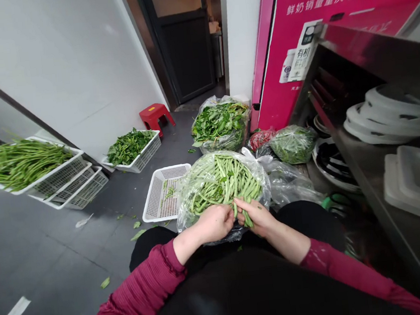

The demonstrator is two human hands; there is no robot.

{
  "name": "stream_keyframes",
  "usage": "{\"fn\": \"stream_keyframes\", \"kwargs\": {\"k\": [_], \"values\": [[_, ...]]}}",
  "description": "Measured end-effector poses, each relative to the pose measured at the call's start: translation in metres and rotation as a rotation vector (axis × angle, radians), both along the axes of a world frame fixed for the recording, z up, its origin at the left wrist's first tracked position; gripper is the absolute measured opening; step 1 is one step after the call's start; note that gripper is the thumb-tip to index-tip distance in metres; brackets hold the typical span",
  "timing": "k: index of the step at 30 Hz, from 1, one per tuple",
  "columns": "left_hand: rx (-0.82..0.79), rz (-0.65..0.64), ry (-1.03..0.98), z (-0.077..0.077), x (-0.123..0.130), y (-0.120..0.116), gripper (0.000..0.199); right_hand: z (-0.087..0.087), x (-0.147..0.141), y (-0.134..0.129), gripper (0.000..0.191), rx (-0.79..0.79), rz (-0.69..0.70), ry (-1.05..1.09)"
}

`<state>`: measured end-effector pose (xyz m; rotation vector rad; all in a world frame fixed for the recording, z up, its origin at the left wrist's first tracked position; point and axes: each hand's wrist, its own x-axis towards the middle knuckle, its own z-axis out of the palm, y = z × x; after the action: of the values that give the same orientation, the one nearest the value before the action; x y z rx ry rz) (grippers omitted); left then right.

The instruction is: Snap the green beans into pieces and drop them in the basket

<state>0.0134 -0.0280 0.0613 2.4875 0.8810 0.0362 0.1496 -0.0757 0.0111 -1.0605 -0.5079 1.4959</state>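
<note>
A clear plastic bag full of long green beans sits between my knees, its mouth spread wide. Over its near edge my right hand is closed around a few green beans, whose ends poke out below the fingers. Close beside it, my left hand is closed in a pinch at the upper end of the same beans. Its fingertips are partly hidden by the hand itself. A white plastic basket stands just left of the bag, with a few short bean pieces in it.
At left, stacked white baskets hold long green stems. Farther back are a basket of leafy greens, a red stool and a large bag of leaves. A metal shelf with white containers borders the right. Scraps lie on the floor.
</note>
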Motion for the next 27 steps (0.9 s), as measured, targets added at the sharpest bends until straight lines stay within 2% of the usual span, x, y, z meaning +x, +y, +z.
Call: {"fn": "stream_keyframes", "kwargs": {"k": [4,7,9,10,14,16,19,23,25,27], "values": [[-0.184,0.298,-0.065,-0.018,-0.003,0.009,0.016,0.013,-0.01,0.0,0.024,0.143,-0.146,-0.481],[-0.204,0.422,-0.16,-0.026,-0.005,0.025,0.024,0.017,-0.008,-0.002,0.021,0.176,-0.044,-0.606],[-0.257,0.431,-0.263,-0.021,-0.007,0.036,0.033,0.018,-0.005,-0.004,0.021,0.186,0.085,-0.488],[-0.344,0.438,-0.324,-0.017,-0.007,0.04,0.038,0.018,-0.004,-0.006,0.023,0.188,0.165,-0.388],[-0.893,0.413,-0.614,0.002,-0.002,0.047,0.046,0.014,0.003,-0.011,0.025,0.19,0.479,0.007],[-0.991,0.406,-0.755,0.005,0.003,0.046,0.04,0.012,0.006,-0.011,0.024,0.189,0.538,0.131],[-0.951,0.446,-0.872,0.002,0.01,0.042,0.033,0.009,0.01,-0.01,0.019,0.113,0.517,0.262],[-0.844,0.438,-0.89,-0.005,0.014,0.039,0.03,0.008,0.009,-0.008,0.017,-0.022,0.39,0.351],[-0.722,0.444,-0.875,-0.002,0.012,0.033,0.029,0.008,0.007,-0.006,0.018,-0.043,0.33,0.336],[-0.5,0.42,-0.808,0.006,0.009,0.021,0.028,0.006,0.007,-0.004,0.019,-0.061,0.245,0.282]]}}
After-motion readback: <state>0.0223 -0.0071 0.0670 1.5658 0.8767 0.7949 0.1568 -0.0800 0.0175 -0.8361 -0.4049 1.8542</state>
